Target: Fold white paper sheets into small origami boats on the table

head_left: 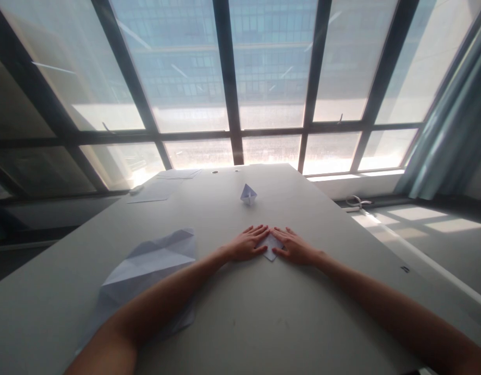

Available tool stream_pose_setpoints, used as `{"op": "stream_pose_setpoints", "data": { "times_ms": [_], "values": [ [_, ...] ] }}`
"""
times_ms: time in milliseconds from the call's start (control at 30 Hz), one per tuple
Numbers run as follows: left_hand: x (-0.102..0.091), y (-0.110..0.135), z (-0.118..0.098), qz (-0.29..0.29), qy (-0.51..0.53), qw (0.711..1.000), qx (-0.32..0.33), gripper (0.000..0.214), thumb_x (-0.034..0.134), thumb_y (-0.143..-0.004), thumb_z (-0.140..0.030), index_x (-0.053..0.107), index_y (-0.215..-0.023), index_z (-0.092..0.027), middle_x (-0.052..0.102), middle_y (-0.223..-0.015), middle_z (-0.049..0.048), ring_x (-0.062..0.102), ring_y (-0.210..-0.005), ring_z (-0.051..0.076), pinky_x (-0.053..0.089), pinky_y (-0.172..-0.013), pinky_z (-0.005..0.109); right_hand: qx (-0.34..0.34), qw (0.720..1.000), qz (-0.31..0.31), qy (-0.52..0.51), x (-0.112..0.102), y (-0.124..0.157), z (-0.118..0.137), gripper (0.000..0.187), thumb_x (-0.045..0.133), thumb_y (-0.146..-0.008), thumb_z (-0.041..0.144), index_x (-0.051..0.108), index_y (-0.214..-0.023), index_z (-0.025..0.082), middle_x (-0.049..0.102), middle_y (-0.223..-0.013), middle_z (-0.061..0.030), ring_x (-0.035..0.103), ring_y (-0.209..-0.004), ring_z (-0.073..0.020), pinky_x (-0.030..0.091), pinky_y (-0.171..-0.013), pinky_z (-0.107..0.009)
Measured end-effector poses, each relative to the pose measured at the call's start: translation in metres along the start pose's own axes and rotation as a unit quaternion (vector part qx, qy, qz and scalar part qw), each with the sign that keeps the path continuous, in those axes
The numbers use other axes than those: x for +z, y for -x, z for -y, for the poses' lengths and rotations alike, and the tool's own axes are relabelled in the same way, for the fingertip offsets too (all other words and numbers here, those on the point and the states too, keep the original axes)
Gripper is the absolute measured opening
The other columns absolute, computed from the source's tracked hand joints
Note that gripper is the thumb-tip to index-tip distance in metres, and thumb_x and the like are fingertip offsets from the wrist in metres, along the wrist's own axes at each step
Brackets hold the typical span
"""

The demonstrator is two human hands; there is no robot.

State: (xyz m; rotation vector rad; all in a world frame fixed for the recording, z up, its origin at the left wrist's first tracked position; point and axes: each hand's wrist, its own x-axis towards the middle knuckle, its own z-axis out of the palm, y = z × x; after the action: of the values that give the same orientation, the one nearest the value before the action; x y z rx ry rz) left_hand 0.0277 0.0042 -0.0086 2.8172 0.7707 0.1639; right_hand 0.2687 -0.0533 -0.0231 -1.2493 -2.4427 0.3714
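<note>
A small folded piece of white paper (271, 249) lies flat on the white table (240, 312), one corner pointing towards me. My left hand (248, 244) rests on its left side with the fingers stretched out. From the right, my right hand (290, 245) presses on the other side, its fingers flat too. The fingertips of both hands almost meet at the far corner and cover part of the paper. Beyond them stands a small folded paper boat (248, 195).
A large creased sheet of paper (150, 260) lies on the left, partly under my left forearm. Several flat sheets (156, 190) sit at the far left. Tall windows (271, 67) rise behind the table, with a curtain (447, 114) at the right. A white cable (357, 202) lies beyond the table's right edge.
</note>
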Motion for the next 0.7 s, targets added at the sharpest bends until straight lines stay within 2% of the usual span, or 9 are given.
{"op": "stream_pose_setpoints", "data": {
  "times_ms": [267, 500, 600, 700],
  "values": [
    [-0.0039, 0.0010, 0.0002, 0.034, -0.015, 0.999, 0.036, 0.077, 0.032, -0.099, -0.062, 0.010, -0.160, -0.019, 0.013, -0.164, 0.0107, 0.012, -0.151, 0.026, 0.007, -0.122, 0.042, 0.064, 0.997, 0.006, 0.040, -0.0013, -0.0018, 0.0023, 0.062, 0.040, -0.098, 0.040, 0.031, -0.155, 0.017, 0.031, -0.159, -0.0098, 0.022, -0.149, -0.0244, 0.010, -0.121, -0.050],
    [-0.0011, 0.0011, 0.0029, 0.016, -0.006, 0.999, 0.032, 0.076, 0.035, -0.099, -0.062, 0.014, -0.160, -0.021, 0.016, -0.163, 0.0094, 0.016, -0.151, 0.026, 0.009, -0.123, 0.042, 0.103, 0.993, -0.032, 0.040, 0.0006, -0.0028, 0.0000, 0.059, 0.046, -0.096, 0.035, 0.041, -0.150, 0.014, 0.035, -0.157, -0.0147, 0.027, -0.148, -0.0259, 0.016, -0.120, -0.048],
    [-0.0011, 0.0014, 0.0020, 0.011, -0.002, 0.999, 0.033, 0.075, 0.036, -0.099, -0.061, 0.016, -0.159, -0.022, 0.017, -0.163, 0.0087, 0.017, -0.151, 0.026, 0.009, -0.122, 0.042, 0.099, 0.993, -0.052, 0.028, 0.0018, -0.0034, -0.0024, 0.056, 0.045, -0.096, 0.035, 0.044, -0.148, 0.014, 0.037, -0.156, -0.0149, 0.029, -0.147, -0.0256, 0.019, -0.120, -0.048],
    [-0.0027, 0.0023, -0.0032, 0.017, 0.000, 0.999, 0.042, 0.076, 0.038, -0.099, -0.060, 0.014, -0.160, -0.022, 0.015, -0.163, 0.0092, 0.016, -0.151, 0.027, 0.008, -0.122, 0.044, 0.052, 0.997, -0.049, 0.010, 0.0023, -0.0029, -0.0035, 0.057, 0.047, -0.096, 0.035, 0.042, -0.150, 0.017, 0.038, -0.156, -0.0130, 0.029, -0.147, -0.0251, 0.020, -0.120, -0.048]
  ]
}}
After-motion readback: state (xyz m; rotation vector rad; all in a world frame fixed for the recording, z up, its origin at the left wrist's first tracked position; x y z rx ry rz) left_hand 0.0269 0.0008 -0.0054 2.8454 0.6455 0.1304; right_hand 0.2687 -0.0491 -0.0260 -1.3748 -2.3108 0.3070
